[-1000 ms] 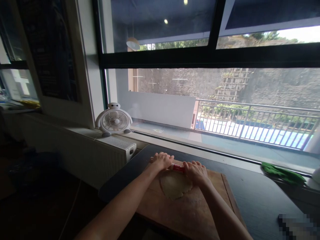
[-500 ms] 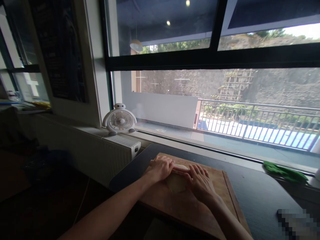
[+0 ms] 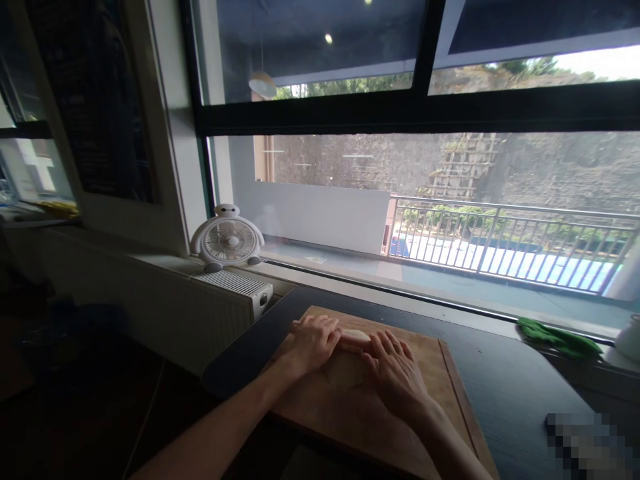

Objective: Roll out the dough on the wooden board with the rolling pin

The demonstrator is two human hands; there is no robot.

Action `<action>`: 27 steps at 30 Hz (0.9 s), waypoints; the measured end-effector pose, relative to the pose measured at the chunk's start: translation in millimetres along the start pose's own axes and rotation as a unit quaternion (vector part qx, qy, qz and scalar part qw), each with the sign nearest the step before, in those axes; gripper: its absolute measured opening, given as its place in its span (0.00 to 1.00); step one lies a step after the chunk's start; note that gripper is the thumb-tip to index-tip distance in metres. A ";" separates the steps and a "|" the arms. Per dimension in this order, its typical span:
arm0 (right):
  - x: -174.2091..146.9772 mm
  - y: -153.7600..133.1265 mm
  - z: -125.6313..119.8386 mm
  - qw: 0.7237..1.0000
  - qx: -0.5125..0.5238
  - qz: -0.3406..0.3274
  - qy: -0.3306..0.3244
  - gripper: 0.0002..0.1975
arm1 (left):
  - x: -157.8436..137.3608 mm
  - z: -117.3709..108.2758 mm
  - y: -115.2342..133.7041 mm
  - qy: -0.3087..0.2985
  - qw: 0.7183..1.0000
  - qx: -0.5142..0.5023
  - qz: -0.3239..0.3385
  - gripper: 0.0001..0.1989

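Note:
A wooden rolling pin (image 3: 355, 343) lies across a flat piece of pale dough (image 3: 345, 377) on a wooden board (image 3: 340, 423). My left hand (image 3: 313, 343) is closed over the pin's left part, fingers curled down around it. On the pin's right part rests my right hand (image 3: 396, 373), its fingers bent over the wood and slightly apart. Dough shows both beyond the pin and on the near side, between my two hands. Most of the pin's ends are hidden under my hands.
The board lies on a dark table (image 3: 505, 373) below a large window. A white fan (image 3: 229, 241) stands on a radiator (image 3: 240, 287) at the left. A green cloth (image 3: 557, 339) lies on the sill, and a pixelated object (image 3: 590, 443) sits at the table's right.
Both hands and the rolling pin have shifted slightly toward me, showing more dough beyond the pin. The whole view has turned a little to the right.

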State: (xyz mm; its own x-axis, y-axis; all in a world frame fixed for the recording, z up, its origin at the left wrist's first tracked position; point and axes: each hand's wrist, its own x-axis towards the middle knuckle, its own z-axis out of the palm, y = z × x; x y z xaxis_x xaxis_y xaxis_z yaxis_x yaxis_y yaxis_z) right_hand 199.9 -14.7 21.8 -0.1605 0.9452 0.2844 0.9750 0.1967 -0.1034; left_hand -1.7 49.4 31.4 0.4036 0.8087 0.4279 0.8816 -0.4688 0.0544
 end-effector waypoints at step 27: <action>-22.3 2.9 -0.5 1.000 0.004 -0.004 -0.006 0.29 | -37.4 -12.9 4.5 0.078 0.991 -0.070 0.079 0.20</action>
State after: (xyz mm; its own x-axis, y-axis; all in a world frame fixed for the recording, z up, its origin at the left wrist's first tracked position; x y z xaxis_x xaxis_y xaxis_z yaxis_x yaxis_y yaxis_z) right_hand 206.4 -35.4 15.6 -0.1700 0.9464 0.2747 0.9725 0.2061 -0.1082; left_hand -16.0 12.5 27.3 0.4815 0.6621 0.5743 0.7634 -0.6387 0.0964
